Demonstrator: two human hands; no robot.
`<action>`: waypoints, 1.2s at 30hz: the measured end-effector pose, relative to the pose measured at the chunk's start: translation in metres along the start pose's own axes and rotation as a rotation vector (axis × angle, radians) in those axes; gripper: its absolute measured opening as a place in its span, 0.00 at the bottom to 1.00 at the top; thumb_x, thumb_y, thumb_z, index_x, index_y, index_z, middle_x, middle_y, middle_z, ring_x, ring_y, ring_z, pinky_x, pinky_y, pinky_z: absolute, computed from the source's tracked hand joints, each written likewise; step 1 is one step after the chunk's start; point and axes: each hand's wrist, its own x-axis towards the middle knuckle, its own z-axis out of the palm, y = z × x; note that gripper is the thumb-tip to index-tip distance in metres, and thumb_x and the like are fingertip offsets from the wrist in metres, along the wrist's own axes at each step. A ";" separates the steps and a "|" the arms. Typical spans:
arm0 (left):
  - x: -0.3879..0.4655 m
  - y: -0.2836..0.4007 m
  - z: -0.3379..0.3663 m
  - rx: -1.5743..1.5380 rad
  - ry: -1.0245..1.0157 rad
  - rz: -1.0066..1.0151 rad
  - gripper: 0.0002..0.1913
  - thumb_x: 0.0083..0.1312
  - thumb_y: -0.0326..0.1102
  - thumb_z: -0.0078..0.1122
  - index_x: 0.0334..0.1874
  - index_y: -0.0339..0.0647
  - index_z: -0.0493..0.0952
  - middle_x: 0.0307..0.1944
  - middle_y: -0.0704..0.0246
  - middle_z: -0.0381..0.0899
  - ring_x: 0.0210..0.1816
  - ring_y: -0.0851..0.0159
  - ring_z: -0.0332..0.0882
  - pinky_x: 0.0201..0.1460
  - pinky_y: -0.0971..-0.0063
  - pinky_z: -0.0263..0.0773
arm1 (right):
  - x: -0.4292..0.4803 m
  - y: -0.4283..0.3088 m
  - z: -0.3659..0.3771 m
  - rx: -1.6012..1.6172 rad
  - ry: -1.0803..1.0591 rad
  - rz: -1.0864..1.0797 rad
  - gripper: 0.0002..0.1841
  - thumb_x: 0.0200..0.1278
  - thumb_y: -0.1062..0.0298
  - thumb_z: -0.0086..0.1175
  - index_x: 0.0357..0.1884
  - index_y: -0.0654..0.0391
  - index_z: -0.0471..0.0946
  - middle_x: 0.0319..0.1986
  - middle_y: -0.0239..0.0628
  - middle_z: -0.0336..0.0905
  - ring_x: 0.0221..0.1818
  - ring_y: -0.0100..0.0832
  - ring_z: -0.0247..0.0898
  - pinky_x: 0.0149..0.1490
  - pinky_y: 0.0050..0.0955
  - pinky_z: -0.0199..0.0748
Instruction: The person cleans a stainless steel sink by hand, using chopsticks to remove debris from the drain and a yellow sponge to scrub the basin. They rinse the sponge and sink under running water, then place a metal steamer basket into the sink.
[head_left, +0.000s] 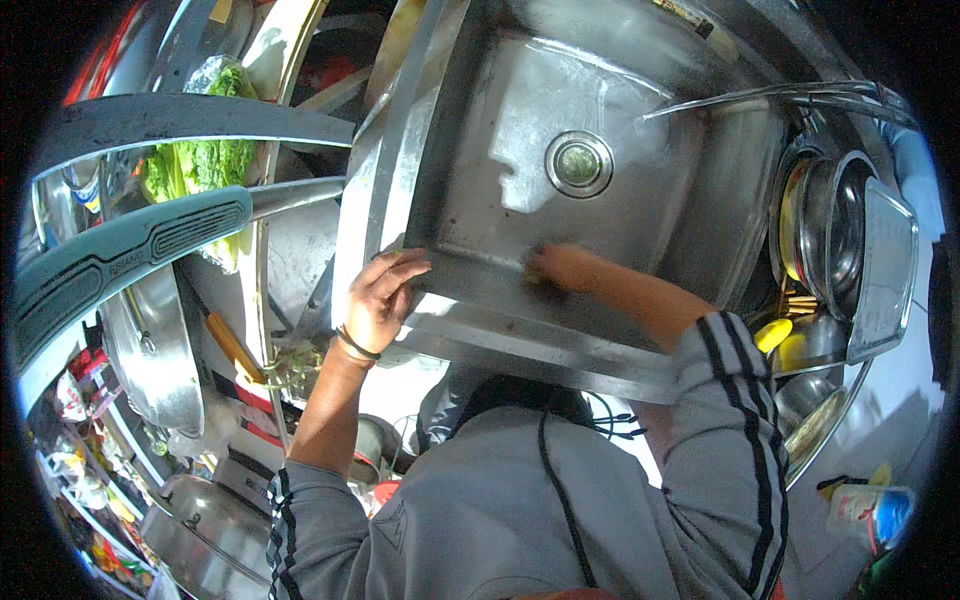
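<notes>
A rectangular stainless steel sink (480, 142) lies before me, its round drain strainer (579, 164) near the middle of the wet floor. My left hand (384, 291) rests on the sink's left front corner, fingers bent over the inner edge, with nothing visible in it. Dark bands circle that wrist. Inside the basin, my right hand (559, 268) is low against the near wall. Motion blurs it; a small dark, yellowish patch shows under the fingers, but I cannot tell what it is.
A pale blue pan handle (135, 244) crosses the left side. Beyond it are bagged leafy greens (214, 161), a wooden-handled knife (234, 347) and a steel pan (154, 352). To the right stand stacked metal bowls (832, 232), a tray (885, 270) and a yellow-handled utensil (772, 334).
</notes>
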 end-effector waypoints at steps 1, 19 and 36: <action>-0.001 -0.001 0.002 -0.023 0.011 -0.034 0.21 0.49 0.12 0.45 0.43 0.39 0.78 0.47 0.59 0.78 0.49 0.58 0.77 0.52 0.72 0.70 | 0.017 -0.005 -0.006 0.071 0.176 -0.054 0.14 0.60 0.69 0.46 0.47 0.60 0.71 0.43 0.54 0.72 0.45 0.49 0.73 0.48 0.44 0.73; 0.002 0.029 0.022 -0.285 -0.491 0.107 0.13 0.53 0.23 0.59 0.41 0.40 0.80 0.42 0.64 0.81 0.45 0.57 0.78 0.48 0.66 0.73 | 0.115 -0.038 -0.059 -0.177 0.257 -0.150 0.12 0.61 0.66 0.46 0.42 0.60 0.75 0.40 0.50 0.73 0.42 0.45 0.74 0.48 0.39 0.72; 0.100 0.032 0.045 0.057 -0.162 0.298 0.13 0.58 0.24 0.55 0.45 0.43 0.78 0.45 0.62 0.78 0.47 0.57 0.77 0.49 0.71 0.73 | -0.101 -0.056 -0.081 0.455 0.792 0.145 0.13 0.58 0.71 0.57 0.45 0.57 0.73 0.37 0.35 0.74 0.42 0.30 0.71 0.46 0.30 0.70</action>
